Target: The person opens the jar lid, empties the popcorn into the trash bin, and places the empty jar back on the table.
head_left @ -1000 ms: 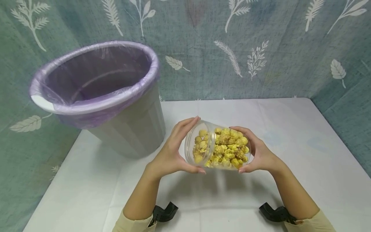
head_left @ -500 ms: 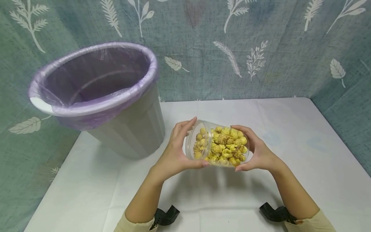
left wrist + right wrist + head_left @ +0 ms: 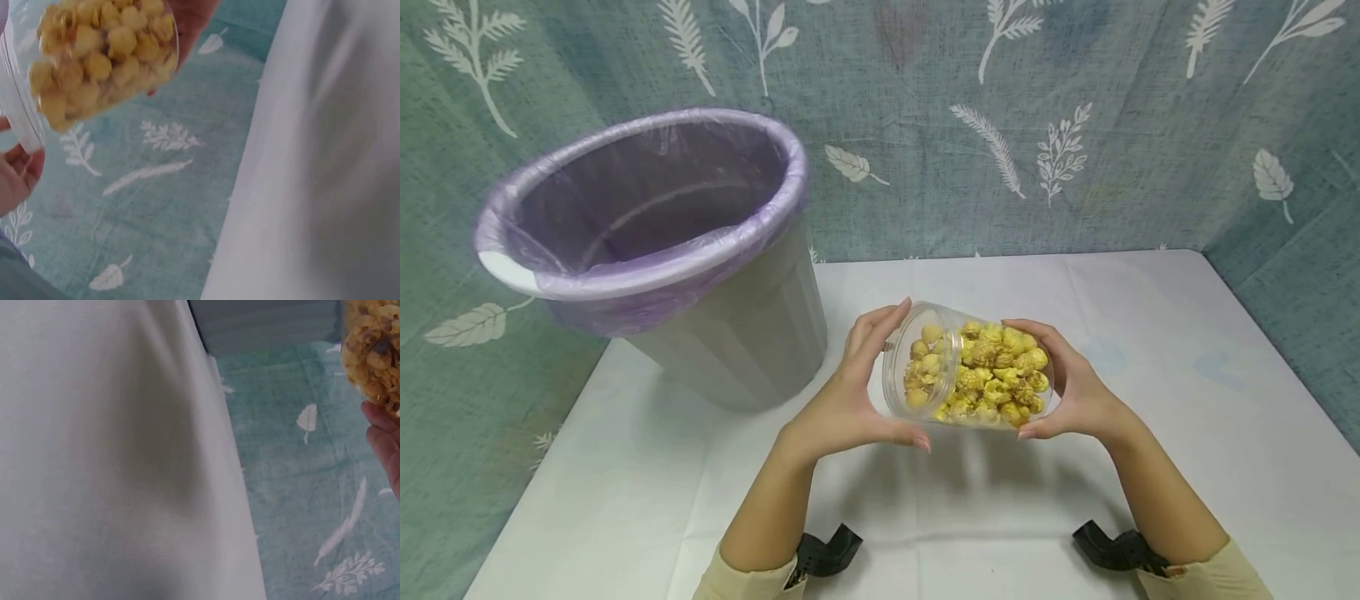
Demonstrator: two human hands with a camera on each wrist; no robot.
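A clear plastic jar of yellow popcorn [image 3: 996, 375] is held tilted on its side above the table, its clear lid end [image 3: 917, 367] facing left. My right hand [image 3: 1075, 387] grips the base end, thumb on the near side and fingers on the far side. Around the lid end curves my left hand [image 3: 850, 400], fingers at the far rim; its thumb lies just under the near edge, and whether it touches is unclear. In the left wrist view, fingertips [image 3: 34, 169] meet the rim of the lid. The right wrist view catches fingers [image 3: 384, 437] under the popcorn-filled jar.
A large grey bin [image 3: 760, 333] lined with a purple bag [image 3: 677, 275] stands at the left. White cloth [image 3: 1150, 333] covers the table. Green-blue leaf-patterned fabric [image 3: 910, 192] hangs behind and at both sides. Black wrist mounts [image 3: 831, 554] sit on both forearms.
The jar has shifted a little, left then back right and slightly up. My left thumb overlapped the near lid edge half a second ago and now lies lower. The right hand keeps its grip.
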